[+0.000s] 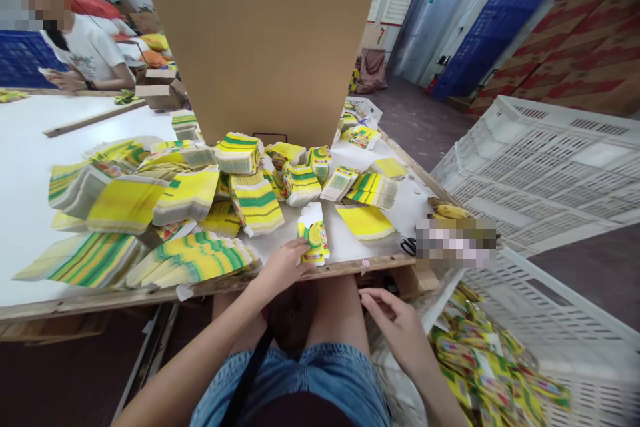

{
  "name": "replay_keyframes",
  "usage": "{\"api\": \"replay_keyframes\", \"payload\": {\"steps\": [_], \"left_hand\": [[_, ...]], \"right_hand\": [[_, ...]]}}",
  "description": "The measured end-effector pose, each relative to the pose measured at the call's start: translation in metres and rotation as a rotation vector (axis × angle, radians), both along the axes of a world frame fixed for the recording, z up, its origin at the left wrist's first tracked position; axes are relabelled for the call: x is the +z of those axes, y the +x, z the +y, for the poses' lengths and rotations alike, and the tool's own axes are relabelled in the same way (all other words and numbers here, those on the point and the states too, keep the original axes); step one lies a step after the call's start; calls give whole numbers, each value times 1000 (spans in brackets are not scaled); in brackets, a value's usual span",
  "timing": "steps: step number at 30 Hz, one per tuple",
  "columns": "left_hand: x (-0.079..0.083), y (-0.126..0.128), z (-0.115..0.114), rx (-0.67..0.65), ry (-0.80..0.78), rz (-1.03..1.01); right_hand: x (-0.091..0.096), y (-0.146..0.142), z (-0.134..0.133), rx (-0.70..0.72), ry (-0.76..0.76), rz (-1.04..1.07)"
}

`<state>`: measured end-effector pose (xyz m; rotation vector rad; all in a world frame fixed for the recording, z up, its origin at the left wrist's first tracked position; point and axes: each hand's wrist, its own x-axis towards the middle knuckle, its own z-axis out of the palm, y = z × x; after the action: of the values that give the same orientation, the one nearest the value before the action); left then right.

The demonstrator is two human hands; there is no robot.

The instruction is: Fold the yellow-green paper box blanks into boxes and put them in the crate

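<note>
At the table's near edge my left hand [287,265] has its fingers closed on a small yellow carton [315,241] with a lemon picture. White flaps stand out from the carton's far end. My right hand [395,323] hangs just off the table edge, to the right of my lap. Its fingers are loosely bent and apart, and nothing shows in them. Fanned stacks of flat yellow-and-green cartons [193,260] lie left of my left hand. Beyond it are further bundles [257,203] and a flat yellow piece [366,221].
A tall cardboard sheet [265,40] stands behind the bundles. Black scissors [409,245] and bananas [453,211] lie at the right edge. A white crate [565,320] holds many filled yellow packs [490,360]. Another person [95,53] works at the far left.
</note>
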<state>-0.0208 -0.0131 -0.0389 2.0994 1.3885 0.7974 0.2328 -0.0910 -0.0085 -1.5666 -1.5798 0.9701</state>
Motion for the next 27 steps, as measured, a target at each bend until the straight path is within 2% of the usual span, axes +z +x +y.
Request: {"api": "replay_keyframes", "payload": {"steps": [2,6,11,13,15,17,19,22,27], "left_hand": [[0,4,-12,-36,2,12],[-1,14,-33,-101,4,21],[-2,19,-48,-124,-22,-95],[0,20,-52,-39,-26,-254],[3,23,-57,104,-53,-512],[8,26,-59,149,-168,-803],[14,29,-60,40,-340,-1011],[19,31,-62,-114,-525,-1154],[21,28,-66,-153,-651,-1295]], "right_hand": [[-10,-21,11,-37,36,18],[-28,-51,41,-200,163,-36],[-35,-63,56,-276,173,51],[-32,-60,51,-275,149,148],[-29,-56,41,-244,106,275],[-26,-55,31,-189,47,408],[-24,-58,22,-139,-17,523],[-24,-66,14,-94,-92,653],[-19,-73,11,-35,-153,751]]}}
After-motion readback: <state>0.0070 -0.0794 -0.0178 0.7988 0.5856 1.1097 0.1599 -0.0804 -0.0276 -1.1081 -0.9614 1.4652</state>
